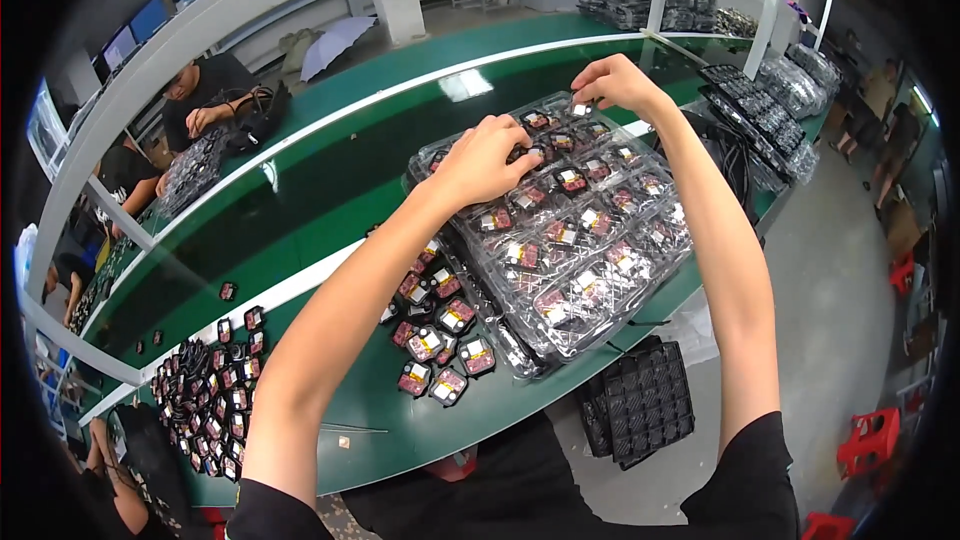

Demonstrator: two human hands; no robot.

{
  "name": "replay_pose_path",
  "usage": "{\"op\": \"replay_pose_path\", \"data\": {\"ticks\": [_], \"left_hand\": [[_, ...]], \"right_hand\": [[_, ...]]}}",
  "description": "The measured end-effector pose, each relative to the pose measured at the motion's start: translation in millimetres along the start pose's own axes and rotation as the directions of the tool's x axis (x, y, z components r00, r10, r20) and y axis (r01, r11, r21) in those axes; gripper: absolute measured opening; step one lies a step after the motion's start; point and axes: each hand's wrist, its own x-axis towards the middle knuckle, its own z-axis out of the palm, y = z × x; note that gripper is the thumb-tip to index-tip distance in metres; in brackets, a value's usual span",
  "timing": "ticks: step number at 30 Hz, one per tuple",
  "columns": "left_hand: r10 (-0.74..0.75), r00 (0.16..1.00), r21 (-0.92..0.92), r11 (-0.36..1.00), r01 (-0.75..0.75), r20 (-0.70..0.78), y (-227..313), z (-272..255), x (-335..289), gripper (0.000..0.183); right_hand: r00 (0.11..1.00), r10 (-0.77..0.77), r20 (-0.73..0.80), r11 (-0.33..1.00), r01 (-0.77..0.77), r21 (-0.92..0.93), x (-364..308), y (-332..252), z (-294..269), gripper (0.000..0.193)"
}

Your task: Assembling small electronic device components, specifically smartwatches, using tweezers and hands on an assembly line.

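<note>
So that clear plastic tray point(640, 270) sits on the green worktop point(330, 190) right in front of you, its pockets mostly filled with small black-and-red parts. Looks to me like you're at the loading step, working the far rows. Your left hand point(485, 162) is curled with fingertips pinched down on a part point(520, 152) near the tray's back left corner. Your right hand point(618, 83) is pinched too, at the far edge on a small part point(580, 109). Next bit probably needs each piece pressed square into its pocket. Both arms are stretched well forward, elbows nearly straight. Loose parts point(440, 340) lie just left of the tray, and a black empty tray point(645, 402) sits near you.
</note>
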Motion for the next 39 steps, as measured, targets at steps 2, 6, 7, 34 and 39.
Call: {"op": "replay_pose_path", "data": {"ticks": [2, 6, 7, 34, 39], "left_hand": [[0.001, 1.0, -0.01, 1.0, -0.001, 0.005, 3.8, -6.8, -3.4, 0.041], [0.057, 0.998, -0.027, 0.998, -0.058, -0.023, 1.4, -32.9, -31.1, 0.038], [0.095, 0.993, -0.015, 0.995, -0.096, -0.062, 3.1, -41.0, -38.9, 0.035], [-0.653, 0.74, 0.265, 0.693, 0.671, -0.165, -162.1, -138.5, -376.2, 0.046], [-0.573, 0.797, 0.2, 0.773, 0.603, -0.189, -192.5, -155.0, -397.1, 0.038]], "right_hand": [[0.999, -0.004, -0.038, 1.0, 0.004, -0.018, 13.7, 10.3, -2.5, 0.028], [0.998, -0.055, -0.027, 0.997, 0.053, -0.057, 38.9, 34.9, 7.8, 0.028], [0.994, -0.101, -0.037, 0.991, 0.097, -0.092, 41.6, 45.8, 5.9, 0.028], [0.785, -0.607, 0.127, 0.686, 0.598, -0.415, -232.8, -114.2, 301.1, 0.104], [0.839, -0.532, 0.113, 0.728, 0.521, -0.446, -228.4, -117.5, 326.2, 0.084]]}}
